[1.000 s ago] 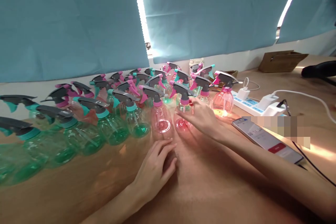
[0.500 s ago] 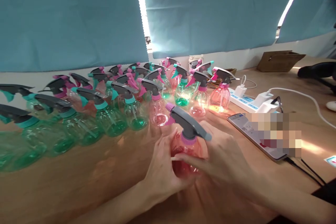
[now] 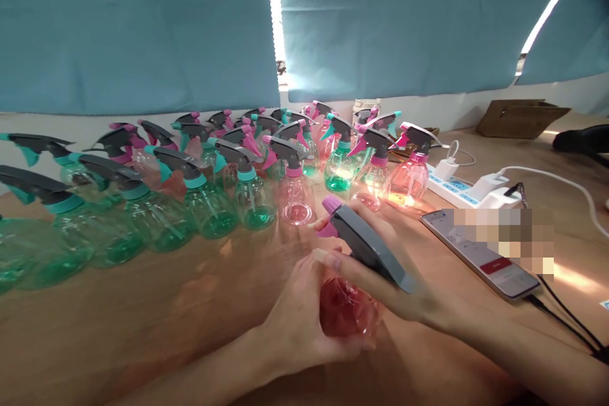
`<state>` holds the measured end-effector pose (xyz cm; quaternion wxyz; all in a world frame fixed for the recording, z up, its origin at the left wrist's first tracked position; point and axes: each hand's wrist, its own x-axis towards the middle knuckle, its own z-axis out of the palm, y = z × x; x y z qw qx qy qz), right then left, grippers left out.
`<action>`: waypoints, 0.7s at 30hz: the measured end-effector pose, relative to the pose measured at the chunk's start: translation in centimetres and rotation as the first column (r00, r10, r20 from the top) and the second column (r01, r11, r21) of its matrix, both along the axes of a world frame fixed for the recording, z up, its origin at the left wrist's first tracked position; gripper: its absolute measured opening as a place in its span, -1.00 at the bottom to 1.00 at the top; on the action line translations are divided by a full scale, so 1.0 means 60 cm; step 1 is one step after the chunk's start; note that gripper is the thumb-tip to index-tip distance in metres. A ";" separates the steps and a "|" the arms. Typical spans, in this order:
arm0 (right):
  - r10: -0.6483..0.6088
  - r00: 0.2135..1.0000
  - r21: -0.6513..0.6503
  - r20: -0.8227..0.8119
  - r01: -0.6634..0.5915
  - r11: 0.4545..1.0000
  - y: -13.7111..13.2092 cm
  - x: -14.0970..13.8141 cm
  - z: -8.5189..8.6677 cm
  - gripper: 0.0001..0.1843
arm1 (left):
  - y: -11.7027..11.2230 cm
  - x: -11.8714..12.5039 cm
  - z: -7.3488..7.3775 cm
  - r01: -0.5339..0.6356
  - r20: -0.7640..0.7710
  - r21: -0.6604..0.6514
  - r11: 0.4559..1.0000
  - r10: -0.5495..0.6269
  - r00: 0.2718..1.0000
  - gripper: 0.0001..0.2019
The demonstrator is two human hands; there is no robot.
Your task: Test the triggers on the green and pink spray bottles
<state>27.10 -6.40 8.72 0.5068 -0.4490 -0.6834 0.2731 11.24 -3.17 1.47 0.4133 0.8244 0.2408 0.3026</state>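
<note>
I hold a pink transparent spray bottle (image 3: 349, 311) low over the wooden table (image 3: 190, 323), near its front. My left hand (image 3: 295, 317) is wrapped round the bottle's body from the left. My right hand (image 3: 385, 288) grips the neck under the grey trigger head (image 3: 368, 246), which has a pink nozzle and points up and left. The bottle is tilted toward me.
Several green and pink spray bottles (image 3: 247, 196) with grey trigger heads stand in rows from the left to the middle back. A phone (image 3: 480, 257) lies at the right beside a white power strip (image 3: 464, 187) with chargers and cables. A cardboard box (image 3: 521, 117) sits far right.
My right hand took a pink bottle from the row and brought it toward me. My left hand rose from the table and closed on its body. The bottle is now tilted.
</note>
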 end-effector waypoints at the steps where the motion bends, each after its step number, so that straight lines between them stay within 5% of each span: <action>1: 0.004 1.000 -0.002 -0.008 -0.004 1.000 0.000 -0.003 -0.002 -0.82 | 0.000 -0.003 0.000 0.011 0.003 0.011 1.000 -0.011 1.000 -0.25; 8: 0.094 0.993 0.072 -0.065 -0.089 0.993 0.018 -0.032 -0.011 -0.75 | 0.000 -0.058 -0.002 -0.054 -0.137 0.196 0.979 0.081 0.987 -0.29; 13: 0.096 0.994 0.047 -0.058 -0.094 0.995 0.041 -0.051 -0.013 -0.83 | 0.015 -0.141 -0.013 -0.052 -0.287 0.520 0.852 0.231 0.930 -0.39; 17: 0.102 0.993 0.027 0.054 -0.103 0.994 0.057 -0.060 -0.010 -0.78 | 0.031 -0.193 -0.025 -0.121 -0.348 0.590 0.798 0.386 0.854 -0.46; 21: 0.044 0.984 0.055 0.172 -0.054 0.997 0.064 -0.061 -0.001 -0.78 | 0.033 -0.207 -0.035 -0.132 -0.384 0.583 0.802 0.415 0.825 -0.47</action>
